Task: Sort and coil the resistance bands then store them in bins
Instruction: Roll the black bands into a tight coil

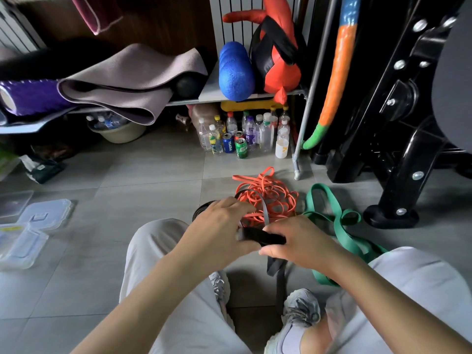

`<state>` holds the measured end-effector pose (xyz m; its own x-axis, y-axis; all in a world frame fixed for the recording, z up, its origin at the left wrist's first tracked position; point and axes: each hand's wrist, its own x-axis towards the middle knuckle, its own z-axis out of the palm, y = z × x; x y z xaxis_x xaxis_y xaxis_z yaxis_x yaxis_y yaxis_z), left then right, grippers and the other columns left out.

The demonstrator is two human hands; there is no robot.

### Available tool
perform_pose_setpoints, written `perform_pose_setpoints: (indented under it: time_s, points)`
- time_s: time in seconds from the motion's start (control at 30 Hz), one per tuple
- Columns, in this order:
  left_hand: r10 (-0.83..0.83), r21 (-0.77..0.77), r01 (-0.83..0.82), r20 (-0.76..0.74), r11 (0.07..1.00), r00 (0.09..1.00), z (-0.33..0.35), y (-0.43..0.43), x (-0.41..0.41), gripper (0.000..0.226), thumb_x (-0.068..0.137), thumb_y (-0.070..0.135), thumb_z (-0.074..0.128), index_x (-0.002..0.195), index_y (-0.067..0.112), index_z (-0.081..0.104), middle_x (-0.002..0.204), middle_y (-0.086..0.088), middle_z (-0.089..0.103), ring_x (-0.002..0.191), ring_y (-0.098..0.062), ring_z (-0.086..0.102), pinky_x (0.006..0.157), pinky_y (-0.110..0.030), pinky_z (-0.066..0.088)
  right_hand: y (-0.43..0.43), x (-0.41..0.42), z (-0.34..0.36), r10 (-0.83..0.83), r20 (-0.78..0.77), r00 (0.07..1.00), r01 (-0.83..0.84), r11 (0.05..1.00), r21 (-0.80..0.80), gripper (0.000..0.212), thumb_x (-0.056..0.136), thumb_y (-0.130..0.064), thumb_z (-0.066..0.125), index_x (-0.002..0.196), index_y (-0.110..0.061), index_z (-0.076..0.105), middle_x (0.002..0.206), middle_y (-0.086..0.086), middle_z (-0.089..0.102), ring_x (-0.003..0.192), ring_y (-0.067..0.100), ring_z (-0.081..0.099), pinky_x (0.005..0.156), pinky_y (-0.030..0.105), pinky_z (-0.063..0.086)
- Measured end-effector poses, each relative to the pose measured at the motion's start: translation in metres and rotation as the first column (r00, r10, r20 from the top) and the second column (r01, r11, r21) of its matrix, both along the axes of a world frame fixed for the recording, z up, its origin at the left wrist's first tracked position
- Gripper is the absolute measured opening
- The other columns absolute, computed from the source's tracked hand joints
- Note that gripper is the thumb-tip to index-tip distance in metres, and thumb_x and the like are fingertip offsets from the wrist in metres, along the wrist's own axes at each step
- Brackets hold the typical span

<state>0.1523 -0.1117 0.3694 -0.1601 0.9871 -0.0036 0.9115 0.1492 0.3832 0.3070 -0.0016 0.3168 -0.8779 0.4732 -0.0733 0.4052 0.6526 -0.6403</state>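
The black band is held above the floor between the knees, with the left hand curled in a closed grip over its left end, though blurred, and the right hand pinching its right end between thumb and fingers. The gathered part runs crosswise from hand to hand, while its loose tail hangs straight down towards the shoes and another strand arcs away over the orange bands. These lie tangled on the floor just beyond the hands, the green band lies to their right, and clear bins sit at the floor's left edge.
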Motion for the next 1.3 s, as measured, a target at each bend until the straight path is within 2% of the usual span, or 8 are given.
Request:
perform_pose_setpoints:
  time_s: [0.17, 0.4, 0.8, 0.9, 0.97, 1.03, 1.17, 1.3]
  points:
    - [-0.073, -0.074, 0.062, -0.147, 0.995, 0.986, -0.016, 0.008, 0.013, 0.028, 0.083, 0.04, 0.062, 0.106, 0.025, 0.058, 0.103, 0.005, 0.062, 0.098, -0.019, 0.057, 0.074, -0.028, 0.041, -0.005, -0.001, 0.013, 0.017, -0.049, 0.999, -0.016, 0.999, 0.029, 0.013, 0.079, -0.03, 0.071, 0.078, -0.019, 0.066, 0.071, 0.001, 0.064, 0.069, 0.019, 0.06, 0.064, 0.034, 0.045]
    - [0.039, 0.002, -0.044, 0.433, 0.999, 0.9, -0.027, -0.001, 0.003, 0.015, 0.073, 0.023, 0.076, 0.08, 0.034, 0.069, 0.051, 0.016, 0.049, 0.049, -0.001, 0.042, 0.053, -0.014, 0.031, -0.008, 0.022, 0.006, -0.168, -0.225, 0.96, 0.117, 0.968, -0.223, 0.027, 0.073, -0.025, 0.081, 0.08, -0.039, 0.06, 0.077, -0.016, 0.069, 0.074, 0.0, 0.065, 0.071, 0.025, 0.051]
    - [0.066, -0.102, -0.348, 0.991, 0.932, -0.115, -0.039, -0.009, 0.034, 0.033, 0.064, 0.011, 0.068, 0.097, 0.009, 0.068, 0.082, -0.007, 0.07, 0.075, -0.014, 0.067, 0.067, -0.022, 0.054, -0.027, 0.007, -0.006, -0.366, -0.48, 0.797, 0.101, 0.865, -0.492, 0.029, 0.072, -0.029, 0.074, 0.094, -0.048, 0.07, 0.092, -0.01, 0.074, 0.087, 0.009, 0.069, 0.082, 0.026, 0.054]
    - [0.143, -0.053, -0.297, 0.947, 0.953, 0.289, -0.038, -0.011, 0.026, 0.031, 0.072, 0.009, 0.073, 0.101, 0.019, 0.066, 0.091, -0.003, 0.068, 0.075, -0.009, 0.065, 0.068, -0.02, 0.052, -0.021, 0.013, -0.011, -0.317, -0.395, 0.862, 0.152, 0.906, -0.395, 0.027, 0.074, -0.022, 0.079, 0.091, -0.041, 0.072, 0.087, -0.011, 0.073, 0.086, 0.01, 0.068, 0.08, 0.027, 0.053]
    - [0.126, 0.047, -0.197, 0.619, 0.979, 0.775, -0.035, -0.01, 0.013, 0.039, 0.075, 0.02, 0.077, 0.109, 0.03, 0.062, 0.104, 0.008, 0.059, 0.073, -0.002, 0.06, 0.071, -0.017, 0.048, -0.016, 0.016, -0.014, -0.228, -0.29, 0.93, 0.163, 0.959, -0.231, 0.021, 0.075, -0.022, 0.08, 0.094, -0.029, 0.073, 0.079, -0.014, 0.067, 0.078, 0.008, 0.064, 0.072, 0.027, 0.052]
    - [0.03, 0.059, -0.047, 0.266, 0.997, 0.964, -0.029, -0.006, 0.007, 0.042, 0.075, 0.031, 0.075, 0.115, 0.032, 0.062, 0.098, 0.015, 0.056, 0.075, -0.002, 0.057, 0.074, -0.019, 0.048, -0.015, 0.015, -0.012, -0.158, -0.209, 0.965, 0.128, 0.98, -0.152, 0.018, 0.077, -0.024, 0.078, 0.093, -0.02, 0.074, 0.074, -0.011, 0.062, 0.072, 0.01, 0.061, 0.067, 0.033, 0.048]
    - [0.014, 0.048, -0.028, 0.264, 0.998, 0.964, -0.019, 0.0, 0.004, 0.019, 0.077, 0.021, 0.073, 0.095, 0.027, 0.07, 0.075, 0.014, 0.062, 0.074, -0.002, 0.059, 0.07, -0.012, 0.045, -0.013, 0.011, -0.001, -0.164, -0.245, 0.956, 0.143, 0.985, -0.101, 0.018, 0.075, -0.023, 0.079, 0.091, -0.018, 0.073, 0.078, -0.006, 0.065, 0.073, 0.01, 0.061, 0.069, 0.033, 0.049]
    - [0.09, 0.089, -0.25, 0.775, 0.964, 0.625, -0.013, -0.001, 0.003, 0.032, 0.077, -0.005, 0.07, 0.086, 0.026, 0.067, 0.076, 0.008, 0.072, 0.073, -0.007, 0.068, 0.071, -0.026, 0.056, -0.008, 0.015, 0.005, -0.29, -0.352, 0.89, 0.21, 0.946, -0.248, 0.029, 0.072, -0.02, 0.081, 0.086, -0.04, 0.066, 0.081, -0.015, 0.069, 0.077, -0.003, 0.063, 0.072, 0.018, 0.049]
